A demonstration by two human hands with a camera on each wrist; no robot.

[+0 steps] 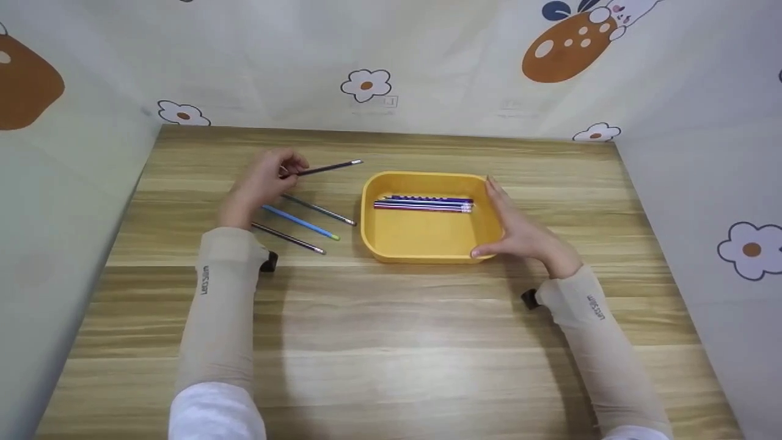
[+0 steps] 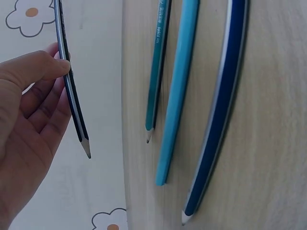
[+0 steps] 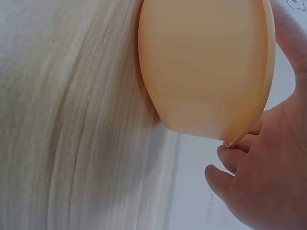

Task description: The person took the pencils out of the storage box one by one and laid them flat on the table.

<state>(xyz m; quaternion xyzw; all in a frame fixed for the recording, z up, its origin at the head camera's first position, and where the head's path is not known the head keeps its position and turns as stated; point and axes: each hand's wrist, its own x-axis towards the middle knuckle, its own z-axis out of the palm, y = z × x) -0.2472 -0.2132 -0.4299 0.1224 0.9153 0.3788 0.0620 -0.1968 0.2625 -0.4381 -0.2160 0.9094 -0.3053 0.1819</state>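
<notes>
My left hand (image 1: 264, 177) pinches a dark striped pencil (image 1: 330, 167) between thumb and fingers, above the back left of the table. In the left wrist view its sharpened tip (image 2: 86, 148) points down. Near that hand lie a green pencil (image 1: 321, 211), a light blue pencil (image 1: 300, 222) and a navy-and-silver pencil (image 1: 290, 238), side by side. My right hand (image 1: 522, 235) holds the right end of a yellow plastic box (image 1: 421, 235), thumb on the near rim, fingers at the far corner. Several pencils (image 1: 423, 206) lie together inside the box.
The wood-grain table (image 1: 391, 342) is bounded at the back and sides by pale curtains (image 1: 440, 73) printed with flowers and orange fruit. Light sleeves (image 1: 226, 305) with small black wrist pieces (image 1: 269, 261) cover both forearms.
</notes>
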